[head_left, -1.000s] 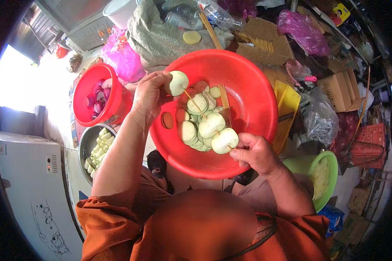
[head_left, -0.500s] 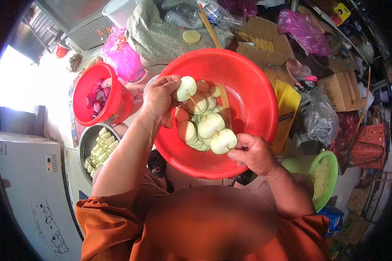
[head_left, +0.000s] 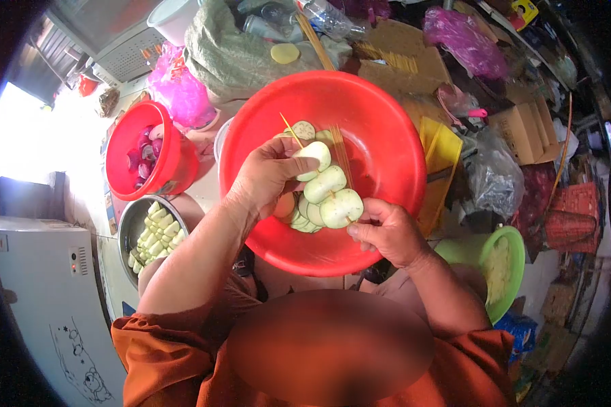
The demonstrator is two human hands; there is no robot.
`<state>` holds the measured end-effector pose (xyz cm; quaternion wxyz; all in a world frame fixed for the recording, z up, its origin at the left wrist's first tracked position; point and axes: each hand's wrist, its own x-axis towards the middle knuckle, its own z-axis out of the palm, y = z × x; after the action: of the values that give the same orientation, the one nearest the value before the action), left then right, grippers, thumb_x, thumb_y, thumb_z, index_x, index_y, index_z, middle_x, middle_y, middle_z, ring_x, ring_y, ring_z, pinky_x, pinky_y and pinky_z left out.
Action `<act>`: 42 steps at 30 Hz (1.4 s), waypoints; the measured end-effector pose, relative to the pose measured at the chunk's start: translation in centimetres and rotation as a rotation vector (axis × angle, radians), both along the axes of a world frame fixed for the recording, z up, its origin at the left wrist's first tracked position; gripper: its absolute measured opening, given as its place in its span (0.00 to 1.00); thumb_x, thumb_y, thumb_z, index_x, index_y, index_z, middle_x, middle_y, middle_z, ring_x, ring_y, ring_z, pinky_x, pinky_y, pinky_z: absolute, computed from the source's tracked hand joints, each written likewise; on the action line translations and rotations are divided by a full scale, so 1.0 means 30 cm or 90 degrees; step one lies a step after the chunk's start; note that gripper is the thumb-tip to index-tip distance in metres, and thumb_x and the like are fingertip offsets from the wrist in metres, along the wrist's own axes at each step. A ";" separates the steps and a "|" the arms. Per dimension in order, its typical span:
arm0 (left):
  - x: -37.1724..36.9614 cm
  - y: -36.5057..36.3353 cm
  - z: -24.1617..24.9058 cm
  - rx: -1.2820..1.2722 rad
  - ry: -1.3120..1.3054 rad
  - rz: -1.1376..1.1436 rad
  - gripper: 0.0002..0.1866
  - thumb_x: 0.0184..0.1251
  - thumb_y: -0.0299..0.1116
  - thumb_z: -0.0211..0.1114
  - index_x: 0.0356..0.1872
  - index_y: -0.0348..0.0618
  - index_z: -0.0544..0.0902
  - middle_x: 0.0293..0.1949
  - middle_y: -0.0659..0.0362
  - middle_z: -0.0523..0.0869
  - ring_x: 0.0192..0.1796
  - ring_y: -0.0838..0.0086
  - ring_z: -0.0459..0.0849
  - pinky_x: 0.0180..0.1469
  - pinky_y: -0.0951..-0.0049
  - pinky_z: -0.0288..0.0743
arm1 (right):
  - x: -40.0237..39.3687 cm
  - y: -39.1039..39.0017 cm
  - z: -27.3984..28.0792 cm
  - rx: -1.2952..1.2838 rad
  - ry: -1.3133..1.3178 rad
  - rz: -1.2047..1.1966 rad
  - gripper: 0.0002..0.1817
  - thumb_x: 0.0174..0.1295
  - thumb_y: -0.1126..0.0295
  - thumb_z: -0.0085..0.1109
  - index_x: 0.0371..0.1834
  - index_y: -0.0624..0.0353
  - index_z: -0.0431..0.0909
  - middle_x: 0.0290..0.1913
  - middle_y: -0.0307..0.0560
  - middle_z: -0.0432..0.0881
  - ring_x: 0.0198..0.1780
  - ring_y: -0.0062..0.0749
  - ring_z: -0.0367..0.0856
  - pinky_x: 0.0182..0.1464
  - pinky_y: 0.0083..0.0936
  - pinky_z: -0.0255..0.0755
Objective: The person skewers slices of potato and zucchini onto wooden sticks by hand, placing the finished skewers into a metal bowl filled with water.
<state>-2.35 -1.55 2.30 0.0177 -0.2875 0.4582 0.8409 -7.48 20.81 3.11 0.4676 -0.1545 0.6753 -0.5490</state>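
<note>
A bamboo skewer (head_left: 291, 129) runs through several pale green-white round vegetable slices, probably eggplant (head_left: 325, 184). My left hand (head_left: 268, 173) is closed on the uppermost slice (head_left: 313, 158), thumb on its face, and the skewer's tip sticks out above it. My right hand (head_left: 389, 232) pinches the skewer's lower end beside the lowest slice (head_left: 341, 208). Beneath them is a big red basin (head_left: 390, 159) with a pile of loose slices (head_left: 305, 218), partly hidden by my left hand, and a bundle of bare skewers (head_left: 341, 152).
To the left stand a red bucket (head_left: 119, 166) of purple-red pieces and a metal bowl (head_left: 124, 234) of pale cut pieces. A green tub (head_left: 512, 261) is at right. Behind the basin lie a woven sack (head_left: 227, 57), another slice (head_left: 284, 53), and cardboard (head_left: 407, 51).
My left hand has moved right and down, bringing the upper slice along the skewer close to the other two. The skewer's tip now shows beyond it. My right hand keeps its grip.
</note>
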 end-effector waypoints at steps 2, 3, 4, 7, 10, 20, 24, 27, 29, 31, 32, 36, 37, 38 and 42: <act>0.003 0.014 0.000 -0.024 0.006 0.002 0.16 0.56 0.20 0.66 0.46 0.40 0.76 0.43 0.56 0.82 0.44 0.68 0.83 0.48 0.68 0.79 | 0.001 0.004 -0.005 0.004 0.000 0.001 0.13 0.57 0.70 0.60 0.45 0.61 0.79 0.30 0.36 0.80 0.23 0.15 0.72 0.27 0.16 0.70; 0.004 0.018 0.001 -0.030 0.023 -0.002 0.17 0.54 0.18 0.67 0.46 0.39 0.76 0.43 0.56 0.82 0.45 0.69 0.82 0.49 0.69 0.79 | 0.001 0.005 -0.008 0.007 0.001 0.003 0.13 0.57 0.70 0.60 0.44 0.61 0.79 0.29 0.36 0.80 0.23 0.15 0.72 0.27 0.16 0.70; 0.005 0.021 0.000 -0.037 0.039 -0.006 0.19 0.52 0.15 0.67 0.46 0.39 0.76 0.44 0.57 0.81 0.45 0.69 0.82 0.50 0.69 0.78 | 0.002 0.005 -0.009 0.007 0.000 0.003 0.13 0.57 0.70 0.60 0.44 0.61 0.79 0.29 0.36 0.80 0.23 0.15 0.72 0.27 0.16 0.70; 0.003 0.031 -0.029 -0.103 0.055 -0.025 0.20 0.52 0.15 0.67 0.47 0.39 0.75 0.44 0.57 0.81 0.46 0.70 0.81 0.51 0.71 0.77 | 0.002 0.005 -0.015 0.018 0.011 0.001 0.12 0.57 0.69 0.61 0.43 0.61 0.79 0.28 0.36 0.80 0.23 0.16 0.73 0.27 0.17 0.70; 0.004 0.041 -0.013 -0.068 0.049 -0.014 0.20 0.51 0.15 0.68 0.46 0.39 0.75 0.43 0.58 0.81 0.46 0.70 0.81 0.51 0.71 0.77 | 0.000 0.005 -0.021 0.019 0.014 0.005 0.12 0.57 0.68 0.61 0.42 0.62 0.80 0.27 0.37 0.79 0.23 0.16 0.74 0.27 0.17 0.70; -0.013 -0.001 -0.009 0.049 0.023 0.024 0.10 0.60 0.24 0.63 0.43 0.39 0.77 0.41 0.56 0.83 0.44 0.68 0.83 0.48 0.66 0.79 | -0.002 -0.003 -0.020 -0.012 0.046 -0.029 0.11 0.58 0.70 0.61 0.43 0.63 0.79 0.30 0.38 0.81 0.26 0.16 0.75 0.29 0.17 0.72; -0.018 0.009 -0.028 0.026 0.021 0.037 0.06 0.61 0.25 0.64 0.37 0.44 0.77 0.35 0.62 0.82 0.35 0.76 0.81 0.34 0.78 0.76 | -0.003 -0.003 -0.005 0.012 0.046 -0.010 0.12 0.58 0.71 0.60 0.44 0.63 0.78 0.31 0.38 0.81 0.26 0.16 0.74 0.30 0.17 0.73; -0.024 0.009 -0.045 0.029 0.040 0.025 0.05 0.62 0.27 0.63 0.38 0.44 0.77 0.35 0.62 0.82 0.36 0.76 0.81 0.35 0.77 0.76 | -0.006 0.001 -0.008 0.014 0.028 -0.012 0.12 0.58 0.71 0.60 0.45 0.63 0.78 0.32 0.37 0.81 0.26 0.16 0.74 0.30 0.16 0.72; -0.032 0.001 -0.042 0.032 0.052 0.014 0.06 0.63 0.29 0.63 0.39 0.43 0.77 0.36 0.61 0.82 0.36 0.75 0.82 0.35 0.76 0.77 | -0.007 0.003 -0.002 0.005 0.025 -0.031 0.12 0.58 0.71 0.60 0.44 0.62 0.78 0.32 0.36 0.81 0.26 0.15 0.74 0.29 0.16 0.71; -0.049 -0.026 -0.025 -0.026 -0.002 -0.005 0.11 0.63 0.31 0.62 0.45 0.40 0.77 0.40 0.56 0.83 0.40 0.69 0.83 0.41 0.70 0.78 | -0.013 0.009 -0.003 -0.003 0.022 -0.048 0.12 0.58 0.71 0.60 0.44 0.62 0.78 0.32 0.36 0.81 0.25 0.15 0.73 0.29 0.15 0.70; -0.059 -0.043 -0.024 -0.026 -0.002 -0.005 0.11 0.63 0.31 0.62 0.45 0.40 0.77 0.40 0.56 0.83 0.40 0.69 0.83 0.41 0.70 0.78 | -0.021 0.017 -0.008 -0.019 0.022 -0.070 0.11 0.59 0.71 0.60 0.44 0.61 0.79 0.31 0.35 0.80 0.25 0.14 0.72 0.28 0.14 0.69; -0.099 -0.179 -0.187 -0.366 -0.032 0.035 0.15 0.63 0.36 0.63 0.47 0.39 0.77 0.40 0.54 0.83 0.40 0.68 0.83 0.40 0.68 0.77 | -0.034 0.023 -0.019 -0.085 0.018 -0.123 0.10 0.59 0.71 0.59 0.43 0.60 0.79 0.30 0.33 0.79 0.24 0.12 0.69 0.27 0.13 0.66; -0.106 -0.205 -0.251 -0.515 -0.059 -0.008 0.16 0.63 0.38 0.62 0.48 0.40 0.77 0.41 0.53 0.83 0.40 0.67 0.83 0.41 0.67 0.77 | -0.037 0.026 -0.020 -0.085 0.019 -0.123 0.10 0.59 0.71 0.59 0.43 0.60 0.79 0.30 0.33 0.79 0.24 0.12 0.69 0.27 0.13 0.66; -0.106 -0.196 -0.265 -0.515 -0.059 -0.008 0.16 0.63 0.38 0.62 0.48 0.40 0.77 0.41 0.53 0.83 0.40 0.67 0.83 0.41 0.67 0.77 | -0.038 0.029 -0.020 -0.073 0.020 -0.116 0.10 0.59 0.71 0.60 0.43 0.60 0.79 0.30 0.33 0.79 0.24 0.12 0.69 0.27 0.13 0.67; -0.098 -0.098 -0.235 -0.913 -0.203 -0.241 0.17 0.62 0.37 0.55 0.50 0.45 0.78 0.45 0.46 0.81 0.48 0.53 0.82 0.48 0.58 0.76 | -0.036 0.026 -0.010 -0.044 0.017 -0.106 0.10 0.59 0.71 0.60 0.42 0.61 0.79 0.30 0.32 0.78 0.23 0.12 0.69 0.27 0.13 0.67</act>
<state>-5.30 -4.49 -4.75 0.0364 -0.2631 0.9261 0.2679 -8.54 21.58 2.82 0.4061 -0.1213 0.6723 -0.6069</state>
